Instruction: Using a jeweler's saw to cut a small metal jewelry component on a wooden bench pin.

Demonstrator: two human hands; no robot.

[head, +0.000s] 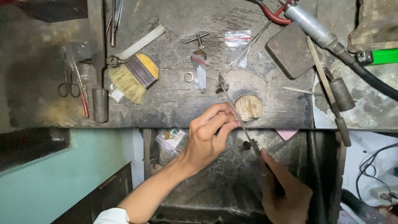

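Observation:
My left hand is pinched at the bench edge, fingertips closed on a small item too tiny to make out, pressed against the worn wooden bench pin. My right hand grips the dark handle of a thin saw frame or file that runs diagonally up-left across the pin, right beside the left fingertips. A small metal ring lies on the bench above the left hand.
The dark workbench carries a flat brush, scissors, small plastic bags, a metal block, a grey flexible handpiece with hose, files and a green lighter. A dusty catch tray sits below.

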